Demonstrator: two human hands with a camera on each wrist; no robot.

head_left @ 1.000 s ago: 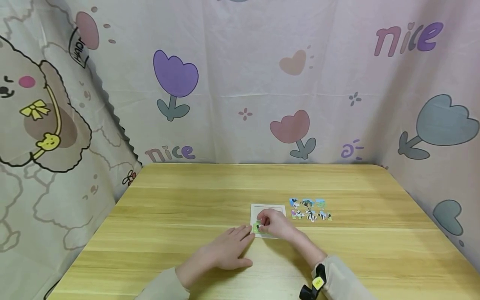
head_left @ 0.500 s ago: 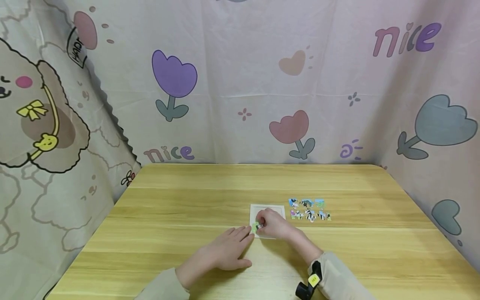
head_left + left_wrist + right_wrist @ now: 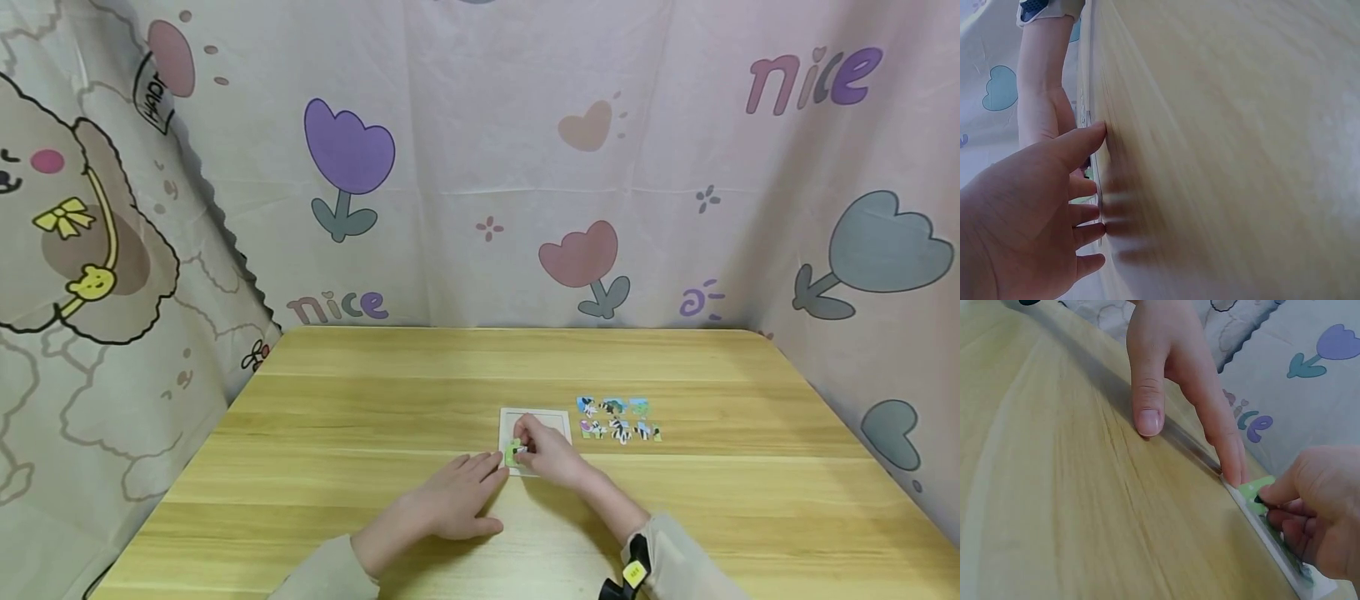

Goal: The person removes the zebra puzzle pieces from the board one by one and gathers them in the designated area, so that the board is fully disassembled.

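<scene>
A small white puzzle tray (image 3: 503, 425) lies flat on the table. Over its near left corner, my right hand (image 3: 547, 452) pinches a green jigsaw piece (image 3: 512, 454) between thumb and fingers; a dark patch shows on the piece. In the right wrist view the green piece (image 3: 1249, 489) lies at the tray's corner, partly covered by the fingertips. My left hand (image 3: 465, 497) rests palm down with straight fingers, fingertips touching the tray's left edge. From the left wrist view, the left hand (image 3: 1029, 212) has its fingers spread at the tray's edge. The right hand hides much of the tray.
To the right of the tray, several jigsaw pieces (image 3: 619, 430) with black, white and blue prints lie in two rows on the wooden table (image 3: 360, 400). A printed curtain (image 3: 457, 150) hangs behind the table and along its sides.
My right hand has shifted and turned slightly over the tray's corner, and more of the green jigsaw piece shows now. The left hand stays put at the tray's edge.
</scene>
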